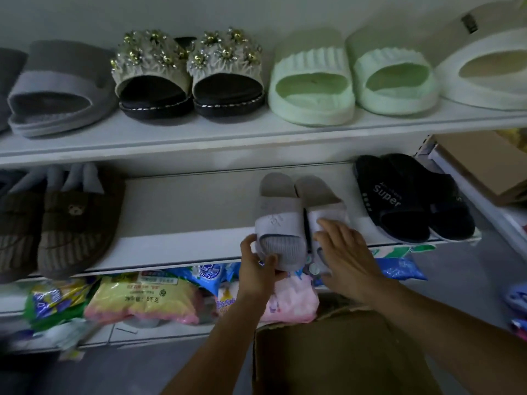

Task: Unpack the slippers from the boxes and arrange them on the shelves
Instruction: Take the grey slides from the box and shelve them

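1. Slippers in brown point(65, 223), one with a small bear face stitched on its upper, sit at the left end of the lower shelf point(176, 246).
2. Under that shelf lies a yellow packet point(142, 297) printed in Chinese; a "5" reads among the characters, and the rest is too blurred to make out.
3. The left hand point(256, 269) grips the near toe end of the left grey slipper point(278, 220), with fingers curled beneath it. The slipper lies on the lower shelf, its toe over the near edge. The embossed mark on its strap cannot be read.
4. The right grey slipper point(322, 195) lies just beside it. The right hand point(345, 252) rests flat on its strap, fingers straight and spread.
5. A cardboard box point(328, 357) stands near, below both hands.
6. Black slippers point(399, 201) lie further right on the same shelf, with "Super" in white on one strap.
7. The upper shelf point(199, 138) carries a grey slipper point(57, 89), a flower-beaded pair point(188, 72), a pale green pair point(350, 81) and a cream slipper point(484, 69).
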The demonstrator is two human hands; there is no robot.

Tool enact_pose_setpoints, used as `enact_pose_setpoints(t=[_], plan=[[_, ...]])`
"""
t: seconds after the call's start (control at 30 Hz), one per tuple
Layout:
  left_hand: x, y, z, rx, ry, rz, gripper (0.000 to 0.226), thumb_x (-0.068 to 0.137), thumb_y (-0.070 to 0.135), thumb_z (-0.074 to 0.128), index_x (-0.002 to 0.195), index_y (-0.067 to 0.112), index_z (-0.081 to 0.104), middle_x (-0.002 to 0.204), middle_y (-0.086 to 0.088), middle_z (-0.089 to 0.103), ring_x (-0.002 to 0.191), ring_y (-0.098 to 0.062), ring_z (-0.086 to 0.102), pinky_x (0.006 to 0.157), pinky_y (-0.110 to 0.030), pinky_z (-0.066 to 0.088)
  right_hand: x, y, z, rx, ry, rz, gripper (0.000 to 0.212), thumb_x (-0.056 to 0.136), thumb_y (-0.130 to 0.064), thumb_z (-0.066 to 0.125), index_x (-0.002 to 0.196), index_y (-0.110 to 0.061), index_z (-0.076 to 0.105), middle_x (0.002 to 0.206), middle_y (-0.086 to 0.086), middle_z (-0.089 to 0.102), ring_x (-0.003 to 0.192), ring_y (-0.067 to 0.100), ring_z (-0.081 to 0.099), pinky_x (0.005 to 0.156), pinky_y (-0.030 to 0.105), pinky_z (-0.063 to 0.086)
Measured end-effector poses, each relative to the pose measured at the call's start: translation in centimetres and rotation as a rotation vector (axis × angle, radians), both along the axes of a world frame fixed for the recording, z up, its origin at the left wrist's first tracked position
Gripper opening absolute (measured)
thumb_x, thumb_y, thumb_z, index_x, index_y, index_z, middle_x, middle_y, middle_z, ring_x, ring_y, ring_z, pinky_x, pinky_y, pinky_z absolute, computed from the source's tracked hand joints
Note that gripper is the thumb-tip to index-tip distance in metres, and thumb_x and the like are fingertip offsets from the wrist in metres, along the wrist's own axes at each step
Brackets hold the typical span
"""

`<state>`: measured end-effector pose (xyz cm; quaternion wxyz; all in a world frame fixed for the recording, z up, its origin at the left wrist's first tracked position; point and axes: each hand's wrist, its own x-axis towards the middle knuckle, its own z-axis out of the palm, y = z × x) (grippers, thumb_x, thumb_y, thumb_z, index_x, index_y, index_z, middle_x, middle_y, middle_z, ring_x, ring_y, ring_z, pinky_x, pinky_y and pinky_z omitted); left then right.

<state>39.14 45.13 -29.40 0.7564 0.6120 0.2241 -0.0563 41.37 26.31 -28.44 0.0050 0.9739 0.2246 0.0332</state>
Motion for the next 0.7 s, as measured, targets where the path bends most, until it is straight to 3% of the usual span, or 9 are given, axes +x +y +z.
enact_pose_setpoints(t=[0.1, 0.17, 0.27, 0.37, 0.43, 0.5, 0.53, 0.6, 0.7], plan=[[2.2, -0.9, 0.4, 0.016, 0.042, 0.054, 0.044, 0.091, -0.007, 0.051, 0.126, 0.017, 0.038, 0.124, -0.02, 0.053, 0.108, -0.039, 0.059, 0.063, -0.039, 0.06, 2.7, -0.6, 0.8, -0.022, -0.009, -0.058, 0.079, 0.032, -0.027, 0.085, 0.103, -0.011, 0.055, 0.123, 0.015, 0.052, 0.102, 0.036, 0.057, 0.061, 0.039, 0.054], [3.9, -1.4, 0.6, 0.016, 0.075, 0.096, 0.044, 0.091, -0.007, 0.051, 0.125, 0.018, 0.039, 0.128, -0.023, 0.052, 0.108, -0.041, 0.059, 0.063, -0.04, 0.06, 4.4, -0.9, 1.3, -0.033, 0.028, -0.081, 0.065, 0.039, -0.019, 0.083, 0.098, -0.011, 0.058, 0.114, 0.013, 0.051, 0.101, 0.036, 0.055, 0.058, 0.04, 0.054], [5.7, -2.1, 1.0, -0.053, 0.115, 0.151, 0.05, 0.09, -0.012, 0.047, 0.131, 0.016, 0.039, 0.13, -0.023, 0.047, 0.114, -0.043, 0.054, 0.062, -0.036, 0.058, 6.2, -1.0, 1.9, -0.012, 0.069, -0.088, 0.044, 0.073, -0.018, 0.067, 0.113, -0.014, 0.052, 0.136, 0.012, 0.036, 0.124, 0.034, 0.037, 0.084, 0.044, 0.052], [6.4, -2.3, 0.6, -0.013, 0.171, 0.131, 0.055, 0.087, -0.01, 0.053, 0.131, 0.019, 0.04, 0.127, -0.021, 0.049, 0.111, -0.041, 0.057, 0.054, -0.028, 0.056, 6.7, -0.9, 2.8, -0.015, 0.11, -0.086, 0.04, 0.081, -0.021, 0.057, 0.12, -0.014, 0.049, 0.142, 0.011, 0.03, 0.129, 0.033, 0.032, 0.093, 0.04, 0.047], [6.3, -2.0, 0.3, 0.078, 0.199, 0.065, 0.057, 0.084, -0.004, 0.06, 0.131, 0.022, 0.041, 0.123, -0.023, 0.053, 0.1, -0.036, 0.061, 0.058, -0.033, 0.058, 6.5, -0.9, 3.7, -0.016, 0.132, -0.099, 0.04, 0.084, -0.024, 0.056, 0.122, -0.014, 0.048, 0.138, 0.012, 0.034, 0.127, 0.032, 0.035, 0.092, 0.038, 0.044], [6.2, -1.5, 0.2, 0.25, 0.204, -0.017, 0.057, 0.082, 0.007, 0.067, 0.132, 0.021, 0.042, 0.125, -0.027, 0.055, 0.094, -0.035, 0.062, 0.078, -0.048, 0.057, 6.2, -1.0, 4.6, -0.006, 0.144, -0.112, 0.041, 0.086, -0.026, 0.055, 0.123, -0.013, 0.046, 0.136, 0.012, 0.037, 0.125, 0.032, 0.037, 0.088, 0.039, 0.044], [6.0, -1.3, 0.4, 0.366, 0.204, -0.056, 0.057, 0.082, 0.014, 0.069, 0.133, 0.019, 0.043, 0.127, -0.025, 0.054, 0.099, -0.037, 0.062, 0.088, -0.049, 0.054, 5.9, -1.1, 5.0, 0.012, 0.14, -0.117, 0.041, 0.086, -0.026, 0.054, 0.124, -0.013, 0.045, 0.135, 0.012, 0.038, 0.124, 0.032, 0.039, 0.087, 0.04, 0.044], [5.0, -1.1, 2.0, 0.567, 0.156, -0.092, 0.055, 0.083, 0.02, 0.069, 0.133, 0.014, 0.046, 0.128, -0.017, 0.054, 0.111, -0.034, 0.058, 0.097, -0.043, 0.049, 5.1, -1.1, 5.9, 0.079, 0.141, -0.124, 0.04, 0.088, -0.026, 0.053, 0.125, -0.013, 0.046, 0.133, 0.012, 0.041, 0.122, 0.032, 0.042, 0.087, 0.04, 0.044], [2.2, -0.4, 4.9, 0.804, -0.1, -0.049, 0.042, 0.088, 0.019, 0.064, 0.128, 0.015, 0.053, 0.125, -0.008, 0.056, 0.106, -0.021, 0.058, 0.089, -0.029, 0.046, 3.2, -0.3, 7.8, 0.239, 0.125, -0.083, 0.04, 0.089, -0.025, 0.053, 0.128, -0.018, 0.049, 0.133, 0.007, 0.047, 0.12, 0.029, 0.046, 0.091, 0.04, 0.045]])
